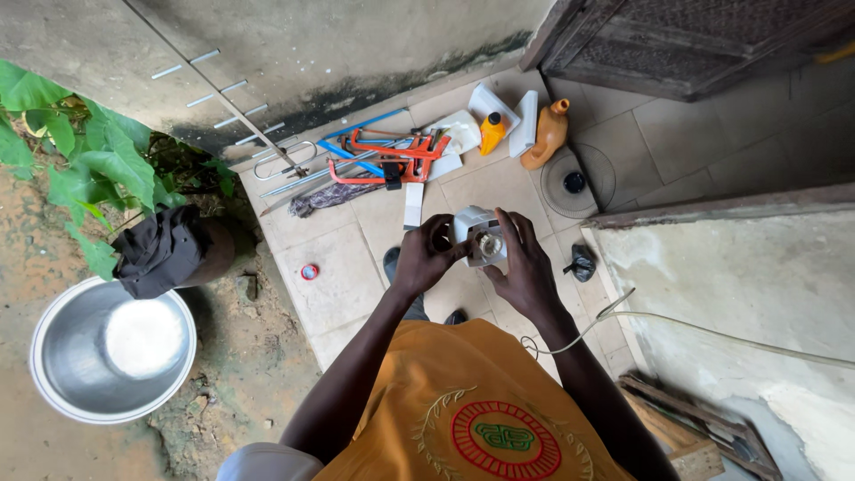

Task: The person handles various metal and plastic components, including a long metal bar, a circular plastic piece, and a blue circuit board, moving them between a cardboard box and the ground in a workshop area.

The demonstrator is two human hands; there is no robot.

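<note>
Two hands are closed on a small white motor unit [479, 235], held above the tiled floor [343, 267]: left hand [426, 256] at its side, right hand [524, 267] wrapped underneath. Rigid, probably fairly light; best gripped by the casing, clear of the central hub.

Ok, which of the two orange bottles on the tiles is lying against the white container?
The smaller orange bottle with the black cap; the bigger brownish jug stands right of the white container.
</note>
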